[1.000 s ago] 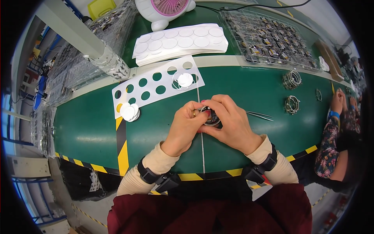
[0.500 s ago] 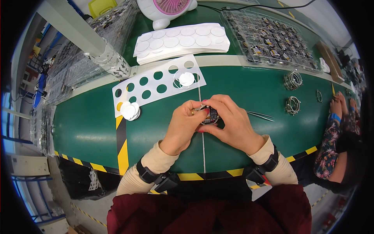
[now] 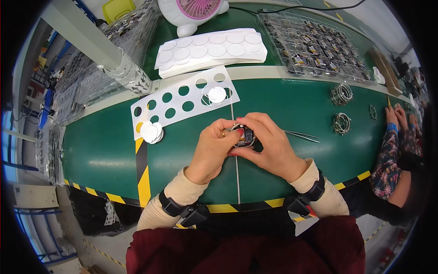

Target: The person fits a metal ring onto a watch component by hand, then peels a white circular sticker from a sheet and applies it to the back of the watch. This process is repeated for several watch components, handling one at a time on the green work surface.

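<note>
- Round electronic module (image 3: 247, 137): held between the two hands above the green table (image 3: 109, 150), at the middle of the near work area; its exposed face bears dark and yellowish parts inside a pale rim.
- Left hand (image 3: 213, 146): pinching the module at its left side, the thumb laid across the exposed face and a ring worn on one finger.
- Right hand (image 3: 271, 148): curved around the module's right side, index finger at the far edge and thumb at the near edge; the exact contact beneath the fingers is partly hidden, so it cannot be fully told.
- Tweezers (image 3: 302, 135): lying on the table just right of the right hand, tips pointing rightward.
- Punched white sheet (image 3: 177, 101): flat beyond the left hand, with rows of round holes; one pile of white discs (image 3: 217, 94) rests on its right end, another pile (image 3: 150, 132) overlaps its lower left edge.
- Stack of white sheets (image 3: 210, 50): farther back, marked with circular outlines, in front of a white and pink fan (image 3: 198, 11).
- Clear tray (image 3: 319, 45): far right, filled with small electronic parts.
- Metal rings: two bundles (image 3: 341, 94) (image 3: 341, 123) and a single ring (image 3: 373, 112), right of the tweezers.
- Co-worker's hands (image 3: 401, 118): at the right margin, below them a floral sleeve (image 3: 388, 169).
</note>
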A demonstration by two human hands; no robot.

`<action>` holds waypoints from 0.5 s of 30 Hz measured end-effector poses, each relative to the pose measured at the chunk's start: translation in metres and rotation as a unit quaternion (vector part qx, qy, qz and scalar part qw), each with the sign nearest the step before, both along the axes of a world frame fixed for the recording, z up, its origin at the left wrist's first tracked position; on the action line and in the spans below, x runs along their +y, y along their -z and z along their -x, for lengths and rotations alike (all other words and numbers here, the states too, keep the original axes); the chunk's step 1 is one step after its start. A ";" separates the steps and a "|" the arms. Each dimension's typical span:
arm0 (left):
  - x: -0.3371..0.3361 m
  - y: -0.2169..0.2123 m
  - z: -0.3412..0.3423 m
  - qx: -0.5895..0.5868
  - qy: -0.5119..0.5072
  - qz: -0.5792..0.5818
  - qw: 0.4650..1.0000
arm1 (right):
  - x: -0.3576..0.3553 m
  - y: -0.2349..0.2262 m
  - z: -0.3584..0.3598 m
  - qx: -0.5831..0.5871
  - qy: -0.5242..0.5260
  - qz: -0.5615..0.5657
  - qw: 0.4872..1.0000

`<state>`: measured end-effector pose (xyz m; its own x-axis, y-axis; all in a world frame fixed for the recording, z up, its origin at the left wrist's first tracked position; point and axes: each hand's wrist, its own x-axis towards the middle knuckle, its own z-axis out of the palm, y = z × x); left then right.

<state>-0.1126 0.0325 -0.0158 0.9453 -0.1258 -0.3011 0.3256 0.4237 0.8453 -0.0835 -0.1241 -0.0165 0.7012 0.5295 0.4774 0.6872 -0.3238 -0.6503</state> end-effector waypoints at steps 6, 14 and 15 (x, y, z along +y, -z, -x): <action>0.003 0.000 0.000 -0.013 0.002 0.001 1.000 | 0.001 -0.002 0.001 0.018 0.000 -0.017 1.000; 0.004 -0.007 0.001 -0.010 0.017 -0.013 1.000 | 0.003 -0.006 0.004 0.052 0.004 -0.023 0.998; 0.002 -0.014 0.000 0.009 0.010 0.035 0.999 | 0.006 -0.006 0.004 0.017 0.015 -0.041 0.999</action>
<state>-0.1126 0.0343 -0.0019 0.9369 -0.1652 -0.3080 0.3493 0.4750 0.8077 -0.0872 -0.1183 -0.0103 0.7334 0.4678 0.4933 0.6545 -0.2897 -0.6984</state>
